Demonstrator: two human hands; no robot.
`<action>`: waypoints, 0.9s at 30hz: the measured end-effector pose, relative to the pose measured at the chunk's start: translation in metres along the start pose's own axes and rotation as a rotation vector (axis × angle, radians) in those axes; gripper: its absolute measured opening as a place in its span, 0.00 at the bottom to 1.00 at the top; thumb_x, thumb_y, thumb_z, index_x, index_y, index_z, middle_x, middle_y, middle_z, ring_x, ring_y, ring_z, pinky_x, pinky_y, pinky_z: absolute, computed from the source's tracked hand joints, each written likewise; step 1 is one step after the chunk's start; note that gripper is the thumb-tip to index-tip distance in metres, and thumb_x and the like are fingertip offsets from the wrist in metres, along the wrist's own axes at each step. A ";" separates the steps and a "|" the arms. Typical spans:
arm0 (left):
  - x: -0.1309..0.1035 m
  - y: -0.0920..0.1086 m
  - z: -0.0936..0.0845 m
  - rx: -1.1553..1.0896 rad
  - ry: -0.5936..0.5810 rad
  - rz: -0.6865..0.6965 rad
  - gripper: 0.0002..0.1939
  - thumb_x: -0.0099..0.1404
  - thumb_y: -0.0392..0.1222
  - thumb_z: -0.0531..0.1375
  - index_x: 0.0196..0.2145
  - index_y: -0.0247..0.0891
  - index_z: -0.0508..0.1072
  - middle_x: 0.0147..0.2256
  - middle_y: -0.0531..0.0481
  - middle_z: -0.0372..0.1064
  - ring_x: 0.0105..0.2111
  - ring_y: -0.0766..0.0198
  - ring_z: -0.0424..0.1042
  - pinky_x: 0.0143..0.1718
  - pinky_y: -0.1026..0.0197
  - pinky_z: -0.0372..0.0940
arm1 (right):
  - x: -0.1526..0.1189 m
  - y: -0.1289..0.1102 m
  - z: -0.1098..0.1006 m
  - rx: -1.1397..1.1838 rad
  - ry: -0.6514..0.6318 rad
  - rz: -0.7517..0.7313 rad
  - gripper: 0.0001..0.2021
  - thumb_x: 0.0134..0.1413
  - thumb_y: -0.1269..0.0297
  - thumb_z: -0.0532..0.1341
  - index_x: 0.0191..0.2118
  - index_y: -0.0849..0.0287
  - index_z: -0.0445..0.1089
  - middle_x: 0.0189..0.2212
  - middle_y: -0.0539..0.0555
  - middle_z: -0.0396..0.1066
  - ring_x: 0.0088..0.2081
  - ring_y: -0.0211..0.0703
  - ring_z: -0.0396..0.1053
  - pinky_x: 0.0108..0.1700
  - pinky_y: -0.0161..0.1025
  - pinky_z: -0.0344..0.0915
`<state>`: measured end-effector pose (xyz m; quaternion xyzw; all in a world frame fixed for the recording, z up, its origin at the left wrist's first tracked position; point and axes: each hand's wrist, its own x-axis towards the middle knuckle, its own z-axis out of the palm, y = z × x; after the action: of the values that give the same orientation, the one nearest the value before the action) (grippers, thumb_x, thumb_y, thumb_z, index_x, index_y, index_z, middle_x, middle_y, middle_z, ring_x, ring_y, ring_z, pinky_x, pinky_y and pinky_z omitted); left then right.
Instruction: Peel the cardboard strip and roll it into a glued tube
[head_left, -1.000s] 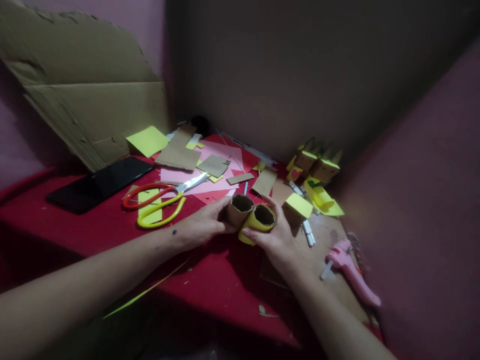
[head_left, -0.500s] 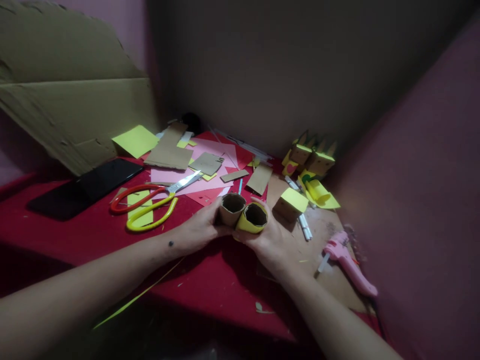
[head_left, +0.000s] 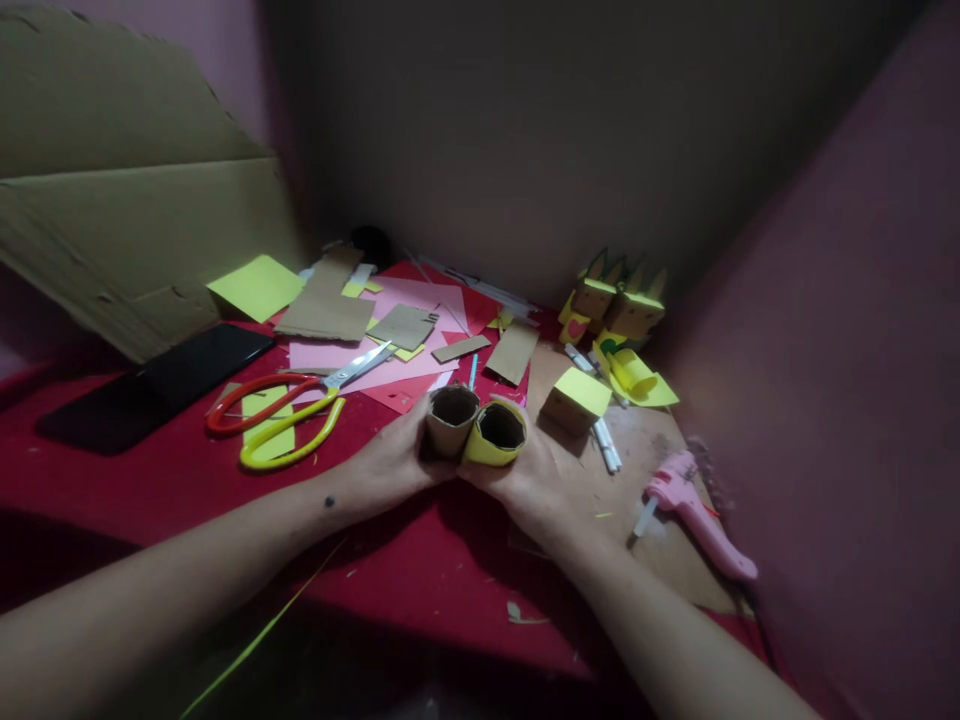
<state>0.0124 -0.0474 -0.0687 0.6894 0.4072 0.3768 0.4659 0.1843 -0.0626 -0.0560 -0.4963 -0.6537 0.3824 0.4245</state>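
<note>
- Broadly, the red table (head_left: 187, 480) carries everything, with a torn cardboard sheet (head_left: 135, 220) leaning at its far left and craft scraps strewn across the middle.
- Behind the hands lie the black phone (head_left: 150, 385), the orange-and-yellow scissors (head_left: 285, 415) and the pink paper (head_left: 360, 350); to the right are a yellow-topped box (head_left: 577, 398) and a pink glue gun (head_left: 694, 510) on a brown board.
- The left hand (head_left: 390, 462) is wrapped around the bare cardboard tube (head_left: 451, 420), fingers curled behind it.
- The right hand (head_left: 536, 478) is closed around the yellow-wrapped tube (head_left: 496, 435), thumb on its near side.
- Both tubes sit between the hands near the table's middle, pressed side by side and touching, the brown one on the left.
- Each tube's long axis runs roughly upright, tipped a little toward the camera, so both open mouths face up and show dark interiors.
- Neither hand is nearer overall: each grips its own tube from the outer flank, and the seam where the tubes meet lies midway between the two grips.
</note>
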 end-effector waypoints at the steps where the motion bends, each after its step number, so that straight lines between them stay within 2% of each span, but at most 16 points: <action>1: 0.000 -0.001 -0.001 0.006 -0.003 0.013 0.25 0.54 0.40 0.66 0.47 0.37 0.63 0.47 0.44 0.69 0.47 0.51 0.68 0.48 0.50 0.64 | 0.000 0.001 0.000 0.005 -0.003 -0.002 0.32 0.34 0.66 0.71 0.49 0.56 0.61 0.43 0.55 0.72 0.45 0.51 0.71 0.48 0.49 0.67; 7: 0.002 -0.004 -0.009 0.078 -0.060 0.046 0.23 0.53 0.33 0.61 0.47 0.37 0.62 0.47 0.44 0.68 0.46 0.52 0.68 0.45 0.54 0.66 | -0.001 -0.002 -0.004 0.019 -0.039 -0.022 0.36 0.34 0.69 0.69 0.54 0.54 0.59 0.44 0.53 0.72 0.46 0.50 0.71 0.50 0.48 0.67; 10: 0.003 -0.001 -0.010 0.071 -0.076 0.038 0.23 0.53 0.35 0.62 0.47 0.37 0.62 0.48 0.44 0.68 0.46 0.52 0.68 0.45 0.55 0.66 | -0.002 -0.009 -0.010 -0.049 -0.109 0.032 0.34 0.36 0.70 0.69 0.53 0.54 0.60 0.43 0.53 0.72 0.45 0.50 0.72 0.49 0.48 0.68; 13: -0.004 0.002 -0.017 0.090 -0.030 0.008 0.25 0.55 0.40 0.63 0.49 0.38 0.62 0.46 0.45 0.68 0.46 0.53 0.69 0.45 0.54 0.66 | -0.002 -0.011 -0.012 -0.023 -0.084 0.002 0.31 0.37 0.70 0.69 0.51 0.56 0.61 0.44 0.54 0.72 0.46 0.50 0.71 0.49 0.47 0.67; 16: -0.020 0.005 -0.029 0.273 0.089 -0.081 0.25 0.57 0.45 0.62 0.51 0.38 0.62 0.44 0.43 0.68 0.45 0.51 0.69 0.45 0.52 0.65 | -0.002 -0.012 -0.013 -0.067 -0.125 -0.008 0.26 0.40 0.68 0.68 0.49 0.56 0.64 0.45 0.55 0.72 0.46 0.51 0.71 0.48 0.47 0.68; 19: -0.040 0.009 -0.037 0.536 0.060 -0.150 0.25 0.57 0.50 0.61 0.49 0.38 0.63 0.40 0.43 0.68 0.41 0.51 0.69 0.41 0.52 0.65 | -0.003 -0.014 -0.015 -0.147 -0.149 -0.011 0.23 0.41 0.69 0.67 0.47 0.54 0.66 0.43 0.55 0.73 0.43 0.52 0.72 0.45 0.48 0.69; 22: -0.056 0.012 -0.036 0.777 -0.011 -0.154 0.20 0.60 0.48 0.56 0.48 0.37 0.63 0.36 0.43 0.69 0.35 0.52 0.70 0.35 0.54 0.64 | -0.004 -0.016 -0.016 -0.177 -0.138 -0.012 0.20 0.41 0.69 0.67 0.44 0.54 0.66 0.42 0.53 0.73 0.42 0.51 0.72 0.43 0.46 0.69; 25: -0.074 0.006 -0.038 0.830 -0.065 -0.174 0.19 0.62 0.44 0.51 0.51 0.38 0.63 0.36 0.42 0.72 0.35 0.52 0.72 0.35 0.54 0.65 | -0.005 -0.017 -0.016 -0.188 -0.131 -0.026 0.19 0.42 0.68 0.67 0.42 0.54 0.66 0.40 0.52 0.73 0.41 0.50 0.72 0.41 0.45 0.70; 27: -0.090 -0.003 -0.048 0.822 -0.023 -0.167 0.19 0.61 0.45 0.53 0.49 0.41 0.68 0.42 0.41 0.74 0.40 0.49 0.73 0.39 0.52 0.65 | -0.005 -0.019 -0.016 -0.224 -0.137 -0.024 0.17 0.42 0.68 0.67 0.41 0.54 0.66 0.38 0.51 0.73 0.39 0.49 0.72 0.38 0.44 0.70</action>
<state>-0.0665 -0.1126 -0.0707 0.7867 0.5728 0.1361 0.1857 0.1938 -0.0699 -0.0338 -0.5055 -0.7257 0.3346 0.3255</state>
